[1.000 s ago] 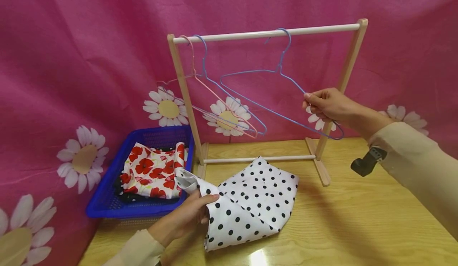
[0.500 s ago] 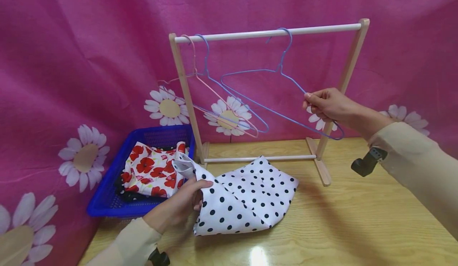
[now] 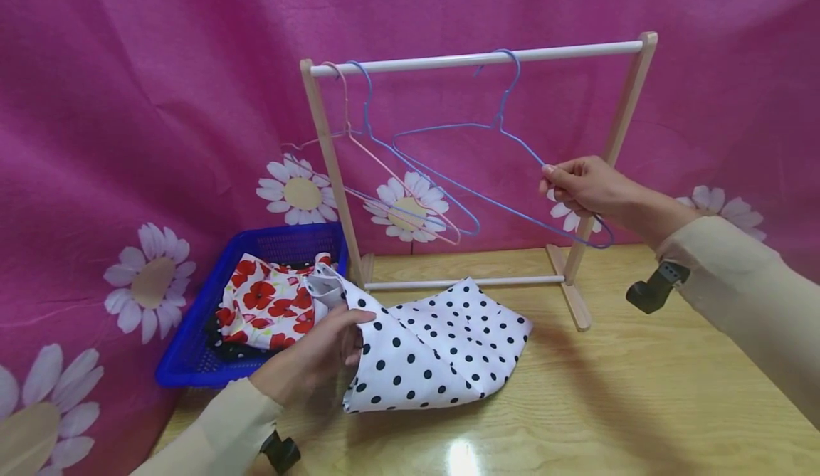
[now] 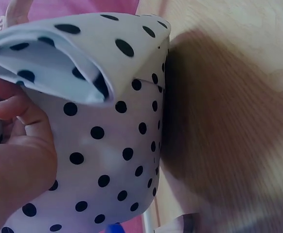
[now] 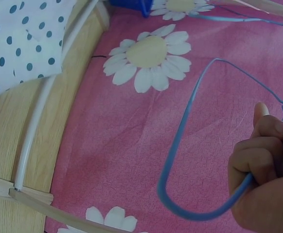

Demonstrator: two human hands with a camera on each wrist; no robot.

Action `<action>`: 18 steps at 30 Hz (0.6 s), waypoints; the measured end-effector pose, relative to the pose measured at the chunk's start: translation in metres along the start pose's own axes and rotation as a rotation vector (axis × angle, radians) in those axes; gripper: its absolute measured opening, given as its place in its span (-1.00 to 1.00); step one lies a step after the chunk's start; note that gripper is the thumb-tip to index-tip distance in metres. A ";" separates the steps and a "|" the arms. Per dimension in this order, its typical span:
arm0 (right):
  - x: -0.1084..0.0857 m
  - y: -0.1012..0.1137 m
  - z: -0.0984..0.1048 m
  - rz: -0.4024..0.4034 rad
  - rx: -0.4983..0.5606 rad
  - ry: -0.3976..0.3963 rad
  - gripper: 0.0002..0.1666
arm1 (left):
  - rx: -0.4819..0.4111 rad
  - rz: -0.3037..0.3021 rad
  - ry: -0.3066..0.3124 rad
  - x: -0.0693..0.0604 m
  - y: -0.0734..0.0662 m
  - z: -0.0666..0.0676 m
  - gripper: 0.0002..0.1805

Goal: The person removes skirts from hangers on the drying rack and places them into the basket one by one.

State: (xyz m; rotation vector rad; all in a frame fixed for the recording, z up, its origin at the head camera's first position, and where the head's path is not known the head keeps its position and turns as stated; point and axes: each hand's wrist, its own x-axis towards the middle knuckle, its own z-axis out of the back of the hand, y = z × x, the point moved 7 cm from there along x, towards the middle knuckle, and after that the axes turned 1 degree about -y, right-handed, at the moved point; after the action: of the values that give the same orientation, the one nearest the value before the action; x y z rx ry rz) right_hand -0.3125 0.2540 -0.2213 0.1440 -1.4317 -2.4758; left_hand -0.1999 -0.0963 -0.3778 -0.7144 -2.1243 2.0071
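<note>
My left hand (image 3: 329,344) grips one edge of a white cloth with black polka dots (image 3: 410,362), thumb on top, lifting that side off the table. The cloth is folded over, and in the left wrist view an opening (image 4: 49,63) gapes between its layers. My right hand (image 3: 586,188) pinches the right shoulder of a blue wire hanger (image 3: 474,188); the hanger's hook is over the rack's white bar (image 3: 442,62). In the right wrist view the fingers (image 5: 258,155) curl round the blue wire.
A pink hanger (image 3: 384,170) and another blue hanger (image 3: 435,191) hang at the rack's left end. Beside the wooden rack (image 3: 329,156) stands a blue basket (image 3: 186,376) holding red-flowered cloth (image 3: 263,302) and dark dotted fabric. A pink daisy-printed curtain (image 3: 192,70) covers the back.
My left hand has moved up and a little left, raising the held edge of the polka-dot cloth. The right hand stays on the blue hanger, almost unmoved.
</note>
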 end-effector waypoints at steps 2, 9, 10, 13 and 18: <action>0.000 0.001 0.000 -0.001 -0.008 -0.005 -0.54 | -0.008 -0.007 0.024 0.000 -0.003 0.000 -0.75; 0.001 0.005 -0.003 0.002 -0.008 -0.009 -0.55 | 0.014 -0.031 0.015 0.000 -0.014 0.003 -0.76; 0.001 0.006 -0.003 0.002 -0.013 -0.010 -0.56 | 0.011 -0.035 0.011 -0.001 -0.015 0.003 -0.77; 0.001 0.007 -0.005 -0.002 -0.018 -0.012 -0.56 | -0.001 -0.057 0.014 -0.001 -0.018 0.001 -0.80; 0.001 0.010 -0.008 0.006 0.005 0.000 -0.54 | -0.009 -0.120 0.050 -0.003 -0.028 -0.001 -0.87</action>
State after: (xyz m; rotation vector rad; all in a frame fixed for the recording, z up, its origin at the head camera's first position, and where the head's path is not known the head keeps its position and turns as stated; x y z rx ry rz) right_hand -0.3100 0.2424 -0.2171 0.1406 -1.4359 -2.4676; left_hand -0.2037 -0.0966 -0.3500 -0.6164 -2.0963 1.9002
